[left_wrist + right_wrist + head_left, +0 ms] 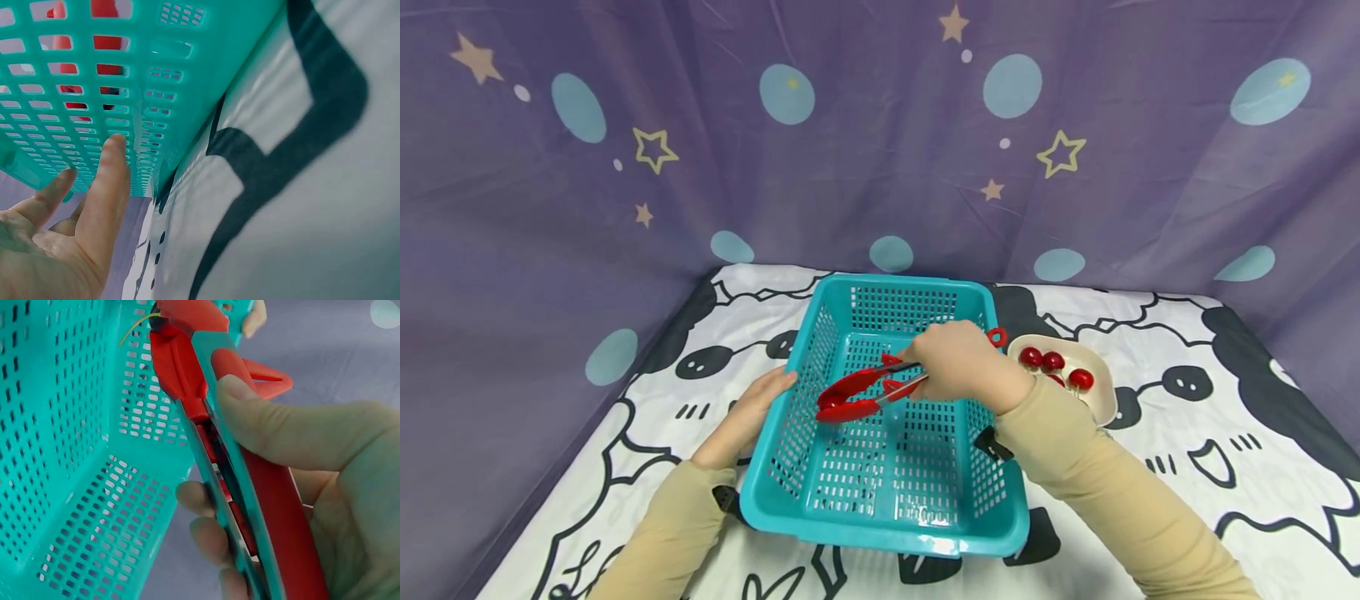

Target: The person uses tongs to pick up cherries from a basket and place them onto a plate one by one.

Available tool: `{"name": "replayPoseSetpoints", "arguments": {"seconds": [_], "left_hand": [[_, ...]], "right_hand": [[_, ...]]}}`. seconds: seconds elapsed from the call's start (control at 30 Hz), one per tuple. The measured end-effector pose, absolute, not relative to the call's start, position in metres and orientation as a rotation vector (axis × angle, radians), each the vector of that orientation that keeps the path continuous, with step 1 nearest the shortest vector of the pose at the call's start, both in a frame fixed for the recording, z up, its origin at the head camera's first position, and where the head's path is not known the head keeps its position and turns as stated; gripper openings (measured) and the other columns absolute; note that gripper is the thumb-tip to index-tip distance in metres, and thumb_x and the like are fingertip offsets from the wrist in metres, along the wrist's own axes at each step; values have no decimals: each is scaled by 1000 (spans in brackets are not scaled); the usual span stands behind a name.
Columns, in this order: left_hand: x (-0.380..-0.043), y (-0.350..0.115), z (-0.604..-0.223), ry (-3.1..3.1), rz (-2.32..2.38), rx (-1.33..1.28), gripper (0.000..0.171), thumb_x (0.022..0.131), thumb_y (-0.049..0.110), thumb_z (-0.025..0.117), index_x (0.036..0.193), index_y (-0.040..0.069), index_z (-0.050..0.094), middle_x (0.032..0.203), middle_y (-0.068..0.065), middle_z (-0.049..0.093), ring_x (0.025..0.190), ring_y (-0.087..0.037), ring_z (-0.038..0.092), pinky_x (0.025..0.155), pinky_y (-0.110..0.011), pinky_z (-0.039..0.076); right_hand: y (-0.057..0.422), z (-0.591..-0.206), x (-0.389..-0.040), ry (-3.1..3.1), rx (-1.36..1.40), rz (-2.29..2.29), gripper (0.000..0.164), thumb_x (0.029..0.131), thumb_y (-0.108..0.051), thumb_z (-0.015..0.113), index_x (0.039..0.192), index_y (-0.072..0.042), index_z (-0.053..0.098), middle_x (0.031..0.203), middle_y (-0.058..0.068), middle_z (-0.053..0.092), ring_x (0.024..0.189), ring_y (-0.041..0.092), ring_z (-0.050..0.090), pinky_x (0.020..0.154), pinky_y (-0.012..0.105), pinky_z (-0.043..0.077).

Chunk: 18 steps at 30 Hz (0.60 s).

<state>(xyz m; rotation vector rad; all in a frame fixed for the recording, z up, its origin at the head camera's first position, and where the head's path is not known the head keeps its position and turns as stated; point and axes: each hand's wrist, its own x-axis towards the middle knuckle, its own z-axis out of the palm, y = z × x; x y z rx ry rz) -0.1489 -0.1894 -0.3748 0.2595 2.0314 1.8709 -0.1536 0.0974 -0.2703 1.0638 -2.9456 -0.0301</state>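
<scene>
My right hand (pixel 958 358) grips a pair of red and metal tongs (pixel 891 387) above the turquoise basket (pixel 887 542). In the right wrist view the thumb presses one arm of the tongs and the fingers curl round the other. Between the tong tips is a small dark red cherry (pixel 157 322) with a thin stem, mostly hidden by the red heads. My left hand (pixel 752 417) rests against the basket's left wall with its fingers stretched out. In the left wrist view the fingertips (pixel 115 145) are at the perforated side.
A cream dish (pixel 1102 400) stands just right of the basket, with several red cherries (pixel 1081 379) in it. A white cloth with black cartoon drawings (pixel 1195 492) covers the table. Behind hangs a purple curtain (pixel 880 167) with stars and dots.
</scene>
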Motion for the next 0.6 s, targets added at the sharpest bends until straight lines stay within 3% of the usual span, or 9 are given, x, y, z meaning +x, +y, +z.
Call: {"name": "replayPoseSetpoints", "arguments": {"seconds": [0.3,0.6], "left_hand": [[-149,-189,-374,2058,1872,237,62,99,37,35,147,2,17,138,-33,36,113,-37,55,88,-50,52],[-148,-189,-375,2049,1876,243,61,99,37,36,147,2,19,134,-34,40,107,-32,59,87,-47,53]], "right_hand": [[108,-259,-154,-2957,1031,32,48,71,-37,78,116,-26,67,94,-4,72,74,13,60,53,28,48],[128,-256,-152,-3000,992,96,52,70,-37,79,119,-26,65,92,-5,73,69,13,60,45,25,42]]}}
